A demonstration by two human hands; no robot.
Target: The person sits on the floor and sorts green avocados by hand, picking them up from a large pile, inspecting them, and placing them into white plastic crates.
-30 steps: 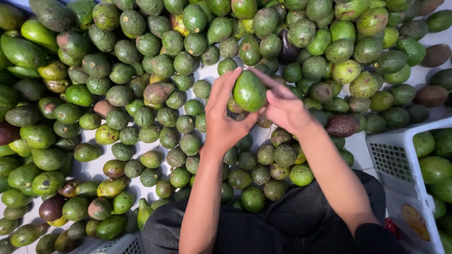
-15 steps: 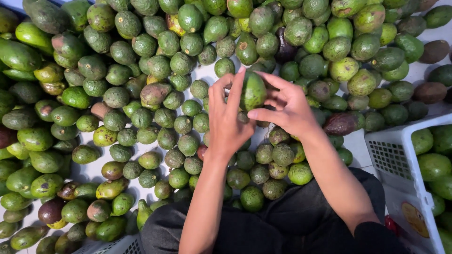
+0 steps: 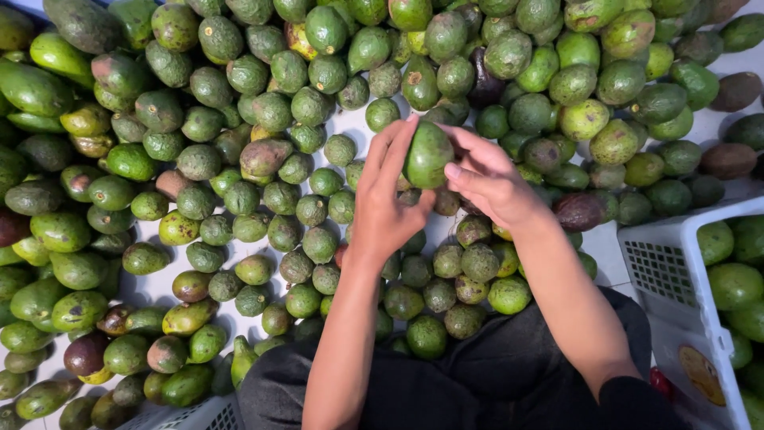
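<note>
Both of my hands meet over a large spread of avocados. My left hand (image 3: 387, 203) cups a green avocado (image 3: 427, 153) from the left, fingers pointing away from me. My right hand (image 3: 492, 181) touches the same fruit from the right, thumb and fingers on its lower side. The avocado is held a little above the heap, pointed end up. Directly beneath the hands lie several small green avocados (image 3: 465, 271), partly hidden by my wrists.
Green and brownish avocados (image 3: 199, 159) cover a white floor (image 3: 163, 283) on all sides. A white plastic crate (image 3: 676, 287) with avocados inside stands at the right. Another crate's edge (image 3: 187, 416) shows at the bottom left. My dark-clothed lap (image 3: 477, 382) is at the bottom.
The avocado has stayed between my hands while being turned. My left hand has shifted from flat beside the fruit to cupping it; my right fingers have slid along its side.
</note>
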